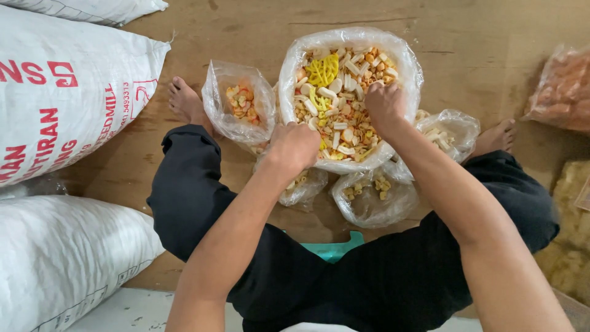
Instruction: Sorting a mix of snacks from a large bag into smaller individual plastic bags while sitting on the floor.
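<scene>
A large clear plastic bag (294, 61) full of mixed raw crackers, white, orange and yellow, stands on the brown floor between my legs. My right hand (385, 104) is closed and dug into the crackers at the bag's right side. My left hand (295, 146) grips the bag's near left rim, fingers curled over the plastic. A smaller clear bag (236, 104) with a few orange and pale crackers stands open just left of the big one.
Small part-filled bags lie near my legs, one (369, 197) in front and another (452, 130) to the right. White woven sacks (61, 98) are stacked on the left. Bags of orange crackers (562, 89) and yellow crackers (571, 227) sit at the right. A teal object (335, 249) shows by my lap.
</scene>
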